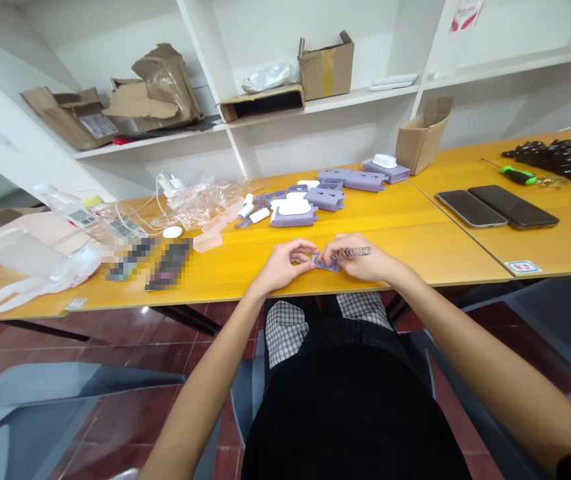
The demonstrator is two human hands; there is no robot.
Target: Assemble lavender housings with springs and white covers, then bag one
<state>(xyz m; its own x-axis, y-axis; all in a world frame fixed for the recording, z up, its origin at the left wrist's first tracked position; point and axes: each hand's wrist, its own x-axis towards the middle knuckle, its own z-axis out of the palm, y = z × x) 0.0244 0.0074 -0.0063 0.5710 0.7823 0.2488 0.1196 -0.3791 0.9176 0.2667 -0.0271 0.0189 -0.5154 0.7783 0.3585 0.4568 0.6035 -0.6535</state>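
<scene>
My left hand (286, 265) is at the table's front edge, its thumb and fingers curled in and pinching the left side of a small purple-blue plastic part (329, 265). My right hand (365, 261) is closed over the part's right side. Between its fingers is a slim, dark, coiled-looking rod (360, 252) that points to the right. The rod's other end is hidden by the fingers. Beyond my hands lie several purple plastic housings (292, 219), some with white rounded tops (291, 205), and small white pieces (259, 215).
Pink translucent trays (208, 241), clear plastic wrap (210, 199) and a white plastic bag (30, 267) lie left. To the right are two phones (471, 208), a green-and-black screwdriver (518, 175) and a dark heap (560, 157). Shelves behind hold cardboard boxes (326, 69).
</scene>
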